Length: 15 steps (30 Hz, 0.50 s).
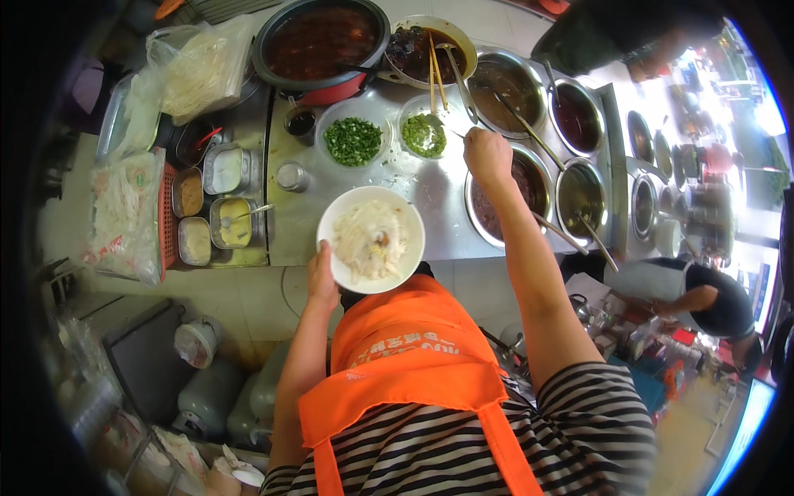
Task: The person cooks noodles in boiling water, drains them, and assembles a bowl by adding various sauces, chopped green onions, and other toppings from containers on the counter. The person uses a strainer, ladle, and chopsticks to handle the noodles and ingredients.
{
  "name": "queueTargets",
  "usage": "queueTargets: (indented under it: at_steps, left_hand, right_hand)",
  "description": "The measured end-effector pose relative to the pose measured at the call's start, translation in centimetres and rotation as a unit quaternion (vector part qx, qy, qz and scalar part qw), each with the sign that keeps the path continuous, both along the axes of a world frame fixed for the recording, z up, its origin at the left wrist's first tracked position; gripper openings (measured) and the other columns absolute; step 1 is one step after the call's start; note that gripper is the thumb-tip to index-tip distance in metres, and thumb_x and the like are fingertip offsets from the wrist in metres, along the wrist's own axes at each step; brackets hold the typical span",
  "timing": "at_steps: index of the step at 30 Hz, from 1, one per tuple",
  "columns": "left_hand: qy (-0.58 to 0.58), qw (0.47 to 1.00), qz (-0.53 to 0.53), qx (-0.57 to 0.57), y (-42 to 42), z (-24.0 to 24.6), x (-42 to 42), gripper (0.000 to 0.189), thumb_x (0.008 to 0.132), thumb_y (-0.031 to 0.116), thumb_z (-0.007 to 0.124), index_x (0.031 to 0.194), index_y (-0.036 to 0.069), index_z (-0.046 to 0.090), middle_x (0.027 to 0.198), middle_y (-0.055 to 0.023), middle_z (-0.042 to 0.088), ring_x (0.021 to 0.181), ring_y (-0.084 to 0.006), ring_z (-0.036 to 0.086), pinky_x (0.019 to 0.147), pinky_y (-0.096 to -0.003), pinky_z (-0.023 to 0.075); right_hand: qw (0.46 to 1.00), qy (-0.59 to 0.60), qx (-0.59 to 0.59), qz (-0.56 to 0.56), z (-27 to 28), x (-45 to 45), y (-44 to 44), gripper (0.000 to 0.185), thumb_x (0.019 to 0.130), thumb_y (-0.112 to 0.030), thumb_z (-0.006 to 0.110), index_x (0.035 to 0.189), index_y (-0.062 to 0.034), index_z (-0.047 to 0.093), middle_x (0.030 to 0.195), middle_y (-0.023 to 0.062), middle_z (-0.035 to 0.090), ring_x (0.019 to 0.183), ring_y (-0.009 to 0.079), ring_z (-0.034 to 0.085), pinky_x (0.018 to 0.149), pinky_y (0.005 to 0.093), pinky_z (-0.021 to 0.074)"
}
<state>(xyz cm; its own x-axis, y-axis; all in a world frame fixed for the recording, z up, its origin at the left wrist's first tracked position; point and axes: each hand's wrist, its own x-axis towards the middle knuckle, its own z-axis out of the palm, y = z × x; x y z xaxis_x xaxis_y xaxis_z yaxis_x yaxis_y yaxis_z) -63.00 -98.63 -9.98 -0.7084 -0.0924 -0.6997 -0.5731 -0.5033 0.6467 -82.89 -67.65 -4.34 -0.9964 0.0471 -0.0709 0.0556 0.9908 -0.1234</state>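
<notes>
My left hand [321,279] grips the left rim of a white bowl [415,248], thumb at the edge. Pale noodles [366,239] lie in it with small dabs of brown and yellow seasoning on top. My right hand [487,155] is closed on the thin handle of a metal spoon [438,122], whose end is at a clear bowl of chopped light-green vegetable [423,136]. To the left of that stands a clear bowl of chopped green onion [353,142]. A steel pot of dark reddish-brown food [524,186] lies beneath my right forearm.
Behind are a large pot of red broth [325,40], a pan with chopsticks and a ladle [397,68], and several steel pots [505,87] with long handles. Seasoning tins [232,220] and bagged noodles [124,217] stand left. A person [713,297] bends at the right; another stands at top right.
</notes>
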Motion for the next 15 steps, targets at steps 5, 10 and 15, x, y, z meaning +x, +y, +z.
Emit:
queueTargets:
  at_steps: [5,10,15]
  left_hand:
    - [-0.007,1.0,-0.01,-0.021,6.5,-2.0,-3.2,0.066,0.093,0.049,0.051,0.129,-0.006,0.045,0.127,-0.015,0.054,0.113,-0.0227,0.054,0.096,-0.0334,0.0416]
    - [0.009,0.999,0.049,-0.014,8.8,-1.4,-4.5,0.063,0.095,0.048,0.047,0.128,-0.005,0.046,0.126,-0.0146,0.056,0.111,-0.0228,0.056,0.093,-0.0343,0.0458]
    - [-0.015,0.999,0.035,-0.028,8.7,0.0,-4.8,0.061,0.099,0.044,0.038,0.137,-0.004,0.038,0.136,-0.0137,0.048,0.123,-0.0228,0.049,0.101,-0.0355,0.0394]
  right_hand:
    - [0.99,0.012,-0.045,0.134,-0.1,0.4,0.5,0.019,0.088,-0.018,0.052,0.094,-0.0134,0.069,0.068,0.0162,0.064,0.064,0.0357,0.063,0.06,0.0453,0.0496]
    - [0.98,-0.002,-0.041,0.197,0.4,-0.7,4.0,0.025,0.086,-0.015,0.055,0.106,-0.018,0.069,0.065,0.013,0.063,0.058,0.0302,0.063,0.055,0.0406,0.049]
    - [0.966,-0.056,0.036,0.249,2.1,-2.0,4.7,0.027,0.083,-0.013,0.052,0.103,-0.0154,0.071,0.071,0.013,0.066,0.062,0.0303,0.064,0.058,0.0418,0.0501]
